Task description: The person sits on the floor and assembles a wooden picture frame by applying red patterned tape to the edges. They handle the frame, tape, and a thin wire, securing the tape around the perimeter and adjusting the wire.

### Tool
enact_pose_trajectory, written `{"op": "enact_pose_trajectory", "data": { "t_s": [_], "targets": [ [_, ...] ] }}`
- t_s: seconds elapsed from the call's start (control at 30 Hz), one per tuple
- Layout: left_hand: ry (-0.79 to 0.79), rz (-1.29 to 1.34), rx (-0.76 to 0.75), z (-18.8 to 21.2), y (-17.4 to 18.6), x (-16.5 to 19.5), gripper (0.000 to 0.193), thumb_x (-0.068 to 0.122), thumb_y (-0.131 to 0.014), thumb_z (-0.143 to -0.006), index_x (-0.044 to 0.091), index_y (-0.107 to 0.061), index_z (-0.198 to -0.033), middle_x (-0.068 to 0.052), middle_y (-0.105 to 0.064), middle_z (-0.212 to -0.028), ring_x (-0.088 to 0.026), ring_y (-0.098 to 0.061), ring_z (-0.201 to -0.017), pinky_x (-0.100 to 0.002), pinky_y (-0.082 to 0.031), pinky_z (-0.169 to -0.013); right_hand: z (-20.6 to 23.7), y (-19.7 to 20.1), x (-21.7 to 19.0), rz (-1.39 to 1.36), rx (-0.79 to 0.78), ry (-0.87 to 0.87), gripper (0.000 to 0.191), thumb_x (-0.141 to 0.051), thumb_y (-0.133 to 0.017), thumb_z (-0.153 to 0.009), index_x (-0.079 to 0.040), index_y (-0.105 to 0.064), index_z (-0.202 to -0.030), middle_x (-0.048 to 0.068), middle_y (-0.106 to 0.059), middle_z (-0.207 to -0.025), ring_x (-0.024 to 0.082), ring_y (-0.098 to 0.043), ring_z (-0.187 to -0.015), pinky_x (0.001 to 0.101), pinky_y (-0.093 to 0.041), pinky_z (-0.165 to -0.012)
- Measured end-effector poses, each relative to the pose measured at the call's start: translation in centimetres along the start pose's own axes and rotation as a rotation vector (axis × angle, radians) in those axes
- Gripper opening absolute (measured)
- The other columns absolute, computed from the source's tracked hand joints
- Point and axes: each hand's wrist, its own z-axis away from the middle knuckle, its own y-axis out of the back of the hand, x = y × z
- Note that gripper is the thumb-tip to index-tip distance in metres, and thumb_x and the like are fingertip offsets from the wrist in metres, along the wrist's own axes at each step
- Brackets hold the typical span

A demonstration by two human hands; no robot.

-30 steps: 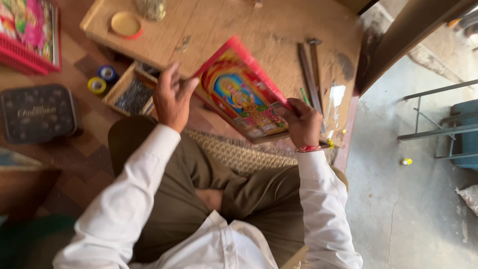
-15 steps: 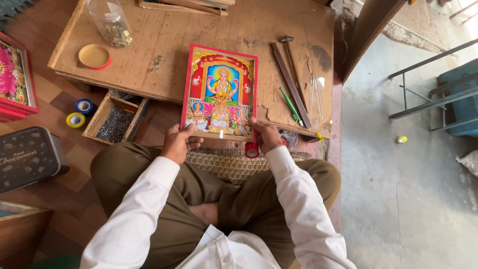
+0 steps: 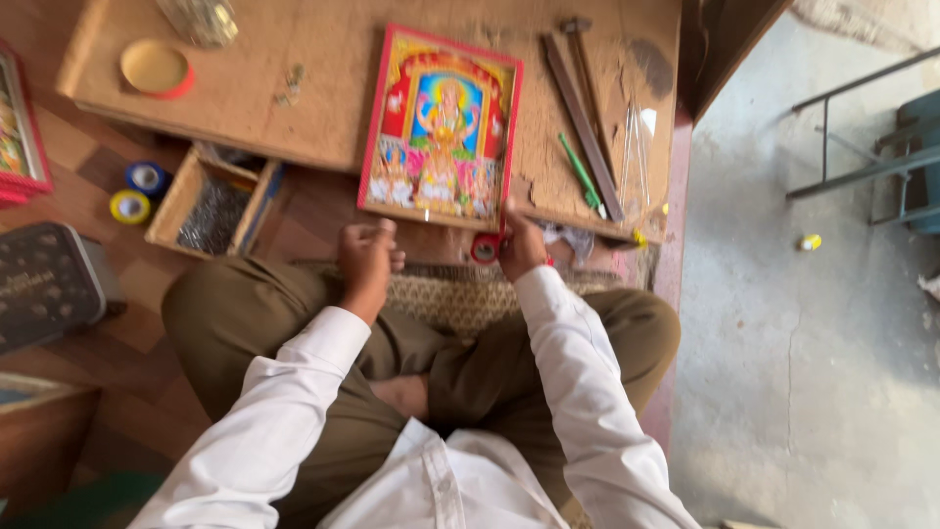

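A colourful framed picture with a red border (image 3: 441, 127) lies flat on a low wooden board (image 3: 294, 59). My right hand (image 3: 519, 245) rests at the picture's near right corner and grips a small red tape roll (image 3: 485, 248). My left hand (image 3: 367, 257) is curled shut just below the picture's near left edge, holding nothing that I can see. I sit cross-legged in olive trousers and a white shirt.
A hammer (image 3: 578, 39), a dark strip (image 3: 583, 122) and a green pen (image 3: 581, 171) lie right of the picture. A yellow lid (image 3: 157, 67) and jar (image 3: 201, 20) sit far left. A tray of small nails (image 3: 211, 211), tape rolls (image 3: 137, 191) and a dark tin (image 3: 44, 284) are on the floor.
The picture went from being held tilted in both hands to lying flat on the board. My left hand let go of it and drew back; my right hand stays at its corner.
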Motion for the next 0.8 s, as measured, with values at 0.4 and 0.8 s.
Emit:
{"op": "enact_pose_trajectory", "data": {
  "t_s": [0.4, 0.8],
  "targets": [
    [-0.865, -1.203, -0.494, 8.5, -7.0, -2.2, 0.037, 0.0, -0.067, -0.08, 0.005, -0.059, -0.115, -0.025, -0.052, -0.119, -0.044, -0.068, -0.079, -0.054, -0.057, -0.066, 1.4, -0.1, -0.3, 0.079, -0.073, 0.112, 0.023, -0.021, -0.073, -0.094, 0.0, -0.073, -0.104, 0.005, -0.074, -0.092, 0.017, -0.068, -0.081, 0.0338, -0.056, -0.069],
    [-0.935, -1.237, -0.358, 3.8, 1.3, 2.7, 0.024, 0.032, -0.081, -0.085, 0.012, -0.072, -0.096, -0.013, -0.068, -0.103, -0.034, -0.069, -0.078, -0.049, -0.054, -0.065, 0.8, 0.4, 0.0, 0.187, -0.014, 0.194, 0.029, -0.022, -0.079, -0.091, 0.004, -0.073, -0.102, 0.009, -0.074, -0.087, 0.017, -0.071, -0.072, 0.0328, -0.061, -0.069]
  ]
}}
